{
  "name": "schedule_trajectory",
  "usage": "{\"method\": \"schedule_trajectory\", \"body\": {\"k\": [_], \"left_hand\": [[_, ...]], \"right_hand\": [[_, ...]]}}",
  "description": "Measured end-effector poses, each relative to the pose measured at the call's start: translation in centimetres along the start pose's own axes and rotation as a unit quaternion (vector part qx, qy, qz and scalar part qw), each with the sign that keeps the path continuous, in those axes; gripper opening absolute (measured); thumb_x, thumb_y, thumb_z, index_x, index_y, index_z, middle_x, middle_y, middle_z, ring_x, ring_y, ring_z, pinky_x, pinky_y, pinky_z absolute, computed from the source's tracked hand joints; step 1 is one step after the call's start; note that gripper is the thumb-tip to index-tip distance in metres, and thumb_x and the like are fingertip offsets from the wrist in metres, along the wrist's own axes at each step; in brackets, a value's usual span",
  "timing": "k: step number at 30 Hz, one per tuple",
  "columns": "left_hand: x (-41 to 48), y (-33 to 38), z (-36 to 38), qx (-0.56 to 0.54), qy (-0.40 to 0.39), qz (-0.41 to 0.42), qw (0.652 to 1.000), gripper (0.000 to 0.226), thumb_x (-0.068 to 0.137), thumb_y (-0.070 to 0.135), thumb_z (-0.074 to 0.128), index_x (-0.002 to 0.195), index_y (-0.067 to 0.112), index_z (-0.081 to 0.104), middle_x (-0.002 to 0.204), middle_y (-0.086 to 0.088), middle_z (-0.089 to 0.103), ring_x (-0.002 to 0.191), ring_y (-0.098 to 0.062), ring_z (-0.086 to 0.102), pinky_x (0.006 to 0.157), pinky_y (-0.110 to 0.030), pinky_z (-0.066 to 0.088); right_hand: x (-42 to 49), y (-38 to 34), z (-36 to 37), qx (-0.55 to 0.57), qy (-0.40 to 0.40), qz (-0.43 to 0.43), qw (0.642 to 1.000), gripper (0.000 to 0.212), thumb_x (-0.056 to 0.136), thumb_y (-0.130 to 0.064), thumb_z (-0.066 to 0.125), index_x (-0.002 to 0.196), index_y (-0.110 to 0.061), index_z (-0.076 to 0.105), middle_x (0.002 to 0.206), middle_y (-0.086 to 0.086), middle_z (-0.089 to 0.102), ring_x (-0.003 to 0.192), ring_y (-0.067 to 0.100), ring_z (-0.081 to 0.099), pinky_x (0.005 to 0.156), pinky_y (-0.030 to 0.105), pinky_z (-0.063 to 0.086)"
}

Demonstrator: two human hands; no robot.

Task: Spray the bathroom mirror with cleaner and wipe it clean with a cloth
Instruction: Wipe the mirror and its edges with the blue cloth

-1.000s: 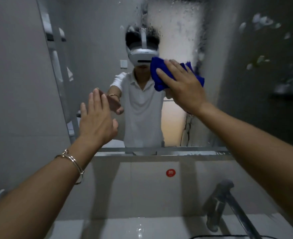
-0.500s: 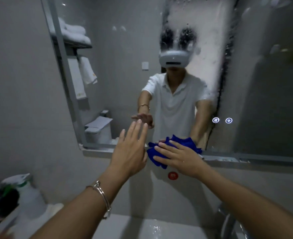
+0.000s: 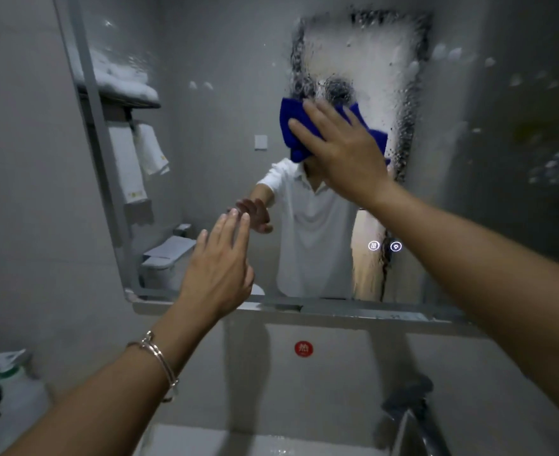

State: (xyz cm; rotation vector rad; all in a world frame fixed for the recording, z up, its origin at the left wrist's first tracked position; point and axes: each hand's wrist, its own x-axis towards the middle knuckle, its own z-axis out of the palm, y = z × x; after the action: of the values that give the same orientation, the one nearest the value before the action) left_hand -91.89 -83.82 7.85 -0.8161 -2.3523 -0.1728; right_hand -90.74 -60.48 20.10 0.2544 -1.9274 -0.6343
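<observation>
Head view had the right hand [image 3: 344, 153] pressed flat, fingers spread, its grip pinning a blue cloth [image 3: 296, 126] against the mirror [image 3: 222, 93] at about 1 o'clock from the frame's centre. Foamy white cleaner [image 3: 370, 60] covered the glass just above and at 3 o'clock of the cloth, with dark beaded edges around the patch. The left hand [image 3: 219, 268] was raised at about 9 o'clock of centre, its grip wide and empty, fingers straight, close to the glass; contact could not be told. A metal bracelet [image 3: 159, 360] circled that wrist. Two small lit icons [image 3: 384, 246] glowed on the mirror near the right forearm. A blurred spray bottle [image 3: 11, 380] stood at 8 o'clock, a faucet [image 3: 410, 413] at 5 o'clock.
</observation>
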Motion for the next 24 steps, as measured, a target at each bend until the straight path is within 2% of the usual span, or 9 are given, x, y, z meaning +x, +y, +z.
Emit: {"method": "schedule_trajectory", "body": {"k": [5, 8, 10, 12, 14, 17, 19, 22, 24], "left_hand": [[-0.2, 0.4, 1.5, 0.020, -0.021, 0.008, 1.000, 0.081, 0.083, 0.024, 0.055, 0.148, 0.004, 0.013, 0.154, -0.017, 0.018, 0.141, -0.032, 0.021, 0.111, -0.049, 0.024], [-0.4, 0.2, 2.3, 0.037, -0.014, 0.021, 0.999, 0.084, 0.069, 0.022, 0.070, 0.141, -0.001, 0.033, 0.143, -0.022, 0.041, 0.129, -0.036, 0.043, 0.098, -0.052, 0.041], [-0.7, 0.2, 2.6, 0.039, -0.014, 0.018, 0.999, 0.084, 0.066, 0.023, 0.074, 0.139, 0.000, 0.039, 0.139, -0.021, 0.046, 0.125, -0.035, 0.048, 0.094, -0.052, 0.045], [-1.1, 0.4, 2.7, 0.034, -0.015, 0.021, 0.999, 0.084, 0.065, 0.024, 0.075, 0.138, 0.000, 0.040, 0.138, -0.021, 0.047, 0.124, -0.035, 0.049, 0.093, -0.051, 0.047], [-1.2, 0.6, 2.7, 0.036, -0.020, 0.016, 0.999, 0.085, 0.065, 0.025, 0.075, 0.138, 0.000, 0.040, 0.138, -0.021, 0.047, 0.124, -0.034, 0.050, 0.093, -0.051, 0.047], [-0.4, 0.7, 2.4, 0.031, -0.013, 0.013, 0.999, 0.084, 0.067, 0.022, 0.073, 0.139, -0.002, 0.037, 0.140, -0.022, 0.044, 0.126, -0.036, 0.047, 0.096, -0.051, 0.045], [0.6, 1.1, 1.9, 0.016, -0.005, 0.020, 1.000, 0.082, 0.075, 0.020, 0.064, 0.145, 0.000, 0.026, 0.148, -0.022, 0.032, 0.134, -0.035, 0.036, 0.105, -0.050, 0.036], [2.1, 2.1, 1.2, -0.007, -0.002, 0.023, 1.000, 0.078, 0.088, 0.024, 0.049, 0.149, 0.006, 0.004, 0.157, -0.015, 0.009, 0.144, -0.027, 0.012, 0.115, -0.043, 0.015], [2.7, 2.8, 1.1, -0.009, 0.002, 0.025, 1.000, 0.076, 0.089, 0.024, 0.047, 0.149, 0.005, 0.004, 0.157, -0.016, 0.009, 0.144, -0.028, 0.012, 0.115, -0.042, 0.014]], "right_hand": [[-9.5, -6.0, 3.9, 0.067, -0.010, -0.092, 0.993, 0.052, 0.085, -0.008, 0.060, 0.135, -0.017, 0.051, 0.142, 0.015, 0.047, 0.131, 0.033, 0.044, 0.108, 0.048, 0.030], [-16.0, -9.9, 5.6, 0.074, -0.067, -0.155, 0.983, 0.046, 0.085, -0.010, 0.049, 0.130, -0.020, 0.057, 0.138, 0.010, 0.053, 0.126, 0.028, 0.051, 0.110, 0.042, 0.024], [-19.7, -11.7, 6.7, 0.060, -0.117, -0.190, 0.973, 0.047, 0.087, -0.012, 0.043, 0.132, -0.023, 0.053, 0.138, 0.005, 0.053, 0.126, 0.024, 0.052, 0.113, 0.041, 0.019], [-21.9, -12.4, 7.4, 0.029, -0.159, -0.237, 0.958, 0.053, 0.084, -0.017, 0.058, 0.135, -0.026, 0.047, 0.141, 0.002, 0.050, 0.128, 0.022, 0.050, 0.115, 0.041, 0.019], [-22.0, -12.1, 7.3, 0.011, -0.197, -0.263, 0.944, 0.072, 0.070, -0.025, 0.079, 0.135, -0.029, 0.048, 0.141, -0.001, 0.050, 0.129, 0.020, 0.048, 0.112, 0.040, 0.025], [-19.9, -10.0, 6.2, 0.027, -0.153, -0.255, 0.954, 0.074, 0.066, -0.022, 0.084, 0.133, -0.028, 0.052, 0.139, 0.000, 0.052, 0.128, 0.022, 0.049, 0.112, 0.040, 0.025], [-16.8, -7.4, 5.0, 0.048, -0.108, -0.227, 0.967, 0.073, 0.071, -0.015, 0.079, 0.135, -0.023, 0.046, 0.140, 0.005, 0.051, 0.129, 0.026, 0.047, 0.112, 0.043, 0.026], [-10.0, -1.6, 2.5, 0.031, -0.037, -0.166, 0.985, 0.056, 0.083, -0.010, 0.065, 0.136, -0.018, 0.048, 0.140, 0.014, 0.050, 0.129, 0.034, 0.047, 0.106, 0.050, 0.034], [-5.1, 2.6, 0.5, -0.018, 0.007, -0.113, 0.993, 0.050, 0.087, -0.014, 0.063, 0.135, -0.016, 0.051, 0.138, 0.017, 0.051, 0.125, 0.037, 0.049, 0.102, 0.051, 0.038]]}}
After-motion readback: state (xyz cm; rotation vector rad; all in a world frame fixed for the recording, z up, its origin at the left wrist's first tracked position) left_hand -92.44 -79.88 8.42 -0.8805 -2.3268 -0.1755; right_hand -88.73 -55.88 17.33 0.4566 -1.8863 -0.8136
